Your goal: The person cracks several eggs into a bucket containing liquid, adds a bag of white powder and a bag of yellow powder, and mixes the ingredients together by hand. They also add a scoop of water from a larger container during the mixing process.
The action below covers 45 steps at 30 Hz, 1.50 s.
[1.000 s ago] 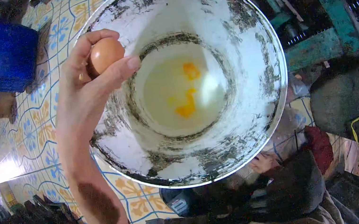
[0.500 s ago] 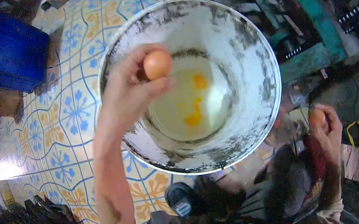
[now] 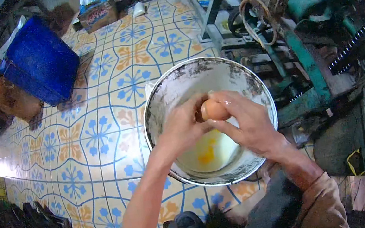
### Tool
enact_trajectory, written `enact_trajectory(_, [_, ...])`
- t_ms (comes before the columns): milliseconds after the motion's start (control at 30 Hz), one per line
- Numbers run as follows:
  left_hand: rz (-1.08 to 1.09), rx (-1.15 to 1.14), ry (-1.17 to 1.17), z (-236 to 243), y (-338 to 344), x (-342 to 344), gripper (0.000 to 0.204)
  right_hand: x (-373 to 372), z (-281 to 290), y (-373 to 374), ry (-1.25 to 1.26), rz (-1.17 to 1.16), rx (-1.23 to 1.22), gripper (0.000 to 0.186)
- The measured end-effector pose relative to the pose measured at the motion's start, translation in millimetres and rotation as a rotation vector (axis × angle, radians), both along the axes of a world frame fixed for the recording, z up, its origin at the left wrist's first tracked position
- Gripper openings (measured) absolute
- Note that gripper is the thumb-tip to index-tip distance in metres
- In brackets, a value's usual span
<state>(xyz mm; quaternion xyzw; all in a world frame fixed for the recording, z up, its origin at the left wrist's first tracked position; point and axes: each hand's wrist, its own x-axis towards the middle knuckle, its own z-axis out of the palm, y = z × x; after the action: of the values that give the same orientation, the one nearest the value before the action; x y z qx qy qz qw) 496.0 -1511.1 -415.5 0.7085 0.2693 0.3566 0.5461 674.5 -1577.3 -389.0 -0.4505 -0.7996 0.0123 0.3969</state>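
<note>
My left hand (image 3: 187, 127) and my right hand (image 3: 248, 124) meet above a white, dark-smeared bucket (image 3: 185, 76). A brown egg (image 3: 215, 109) shows between them, gripped by the fingers of my right hand. My left fingers curl against it around what looks like another egg, mostly hidden. Broken orange yolk in pale liquid (image 3: 207, 156) lies at the bottom of the bucket.
Green machinery (image 3: 305, 63) with wheels and chains stands at the right, above a dark grey tub (image 3: 333, 136). A blue crate (image 3: 43, 60) rests on a brown sack or box at upper left. A cardboard box (image 3: 97, 19) lies at the back of the patterned tile floor (image 3: 69, 138).
My right hand has come up from the right side with an egg and joined my left hand over the bucket. The view has tilted up, showing more floor beyond.
</note>
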Motion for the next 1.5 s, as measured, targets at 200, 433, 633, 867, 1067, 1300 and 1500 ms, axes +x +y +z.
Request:
enact_trajectory(200, [0.003,-0.112,0.225,5,3,-12,0.055,4,-2,-2,0.407,-0.052,-0.192,0.052])
enact_trajectory(433, [-0.013,-0.144,0.164,-2,9,-7,0.055,17,3,0,1.049,0.075,-0.519,0.053])
enact_trajectory(633, [-0.124,-0.358,0.076,8,1,-5,0.050,13,-12,7,1.187,0.208,-0.614,0.049])
enact_trajectory(867, [-0.166,-0.539,0.040,19,-4,-2,0.044,-2,-13,8,1.144,0.395,-0.698,0.055])
enact_trajectory(1067, [-0.036,-0.458,-0.040,3,0,-5,0.041,17,-16,12,0.474,0.016,-0.527,0.047])
enact_trajectory(1300, [0.167,-0.152,0.242,-7,1,-8,0.044,14,-17,14,0.654,0.023,-0.750,0.046])
enact_trajectory(1500, [0.191,-0.060,0.373,-7,2,-7,0.051,19,-20,19,0.571,-0.006,-0.788,0.043])
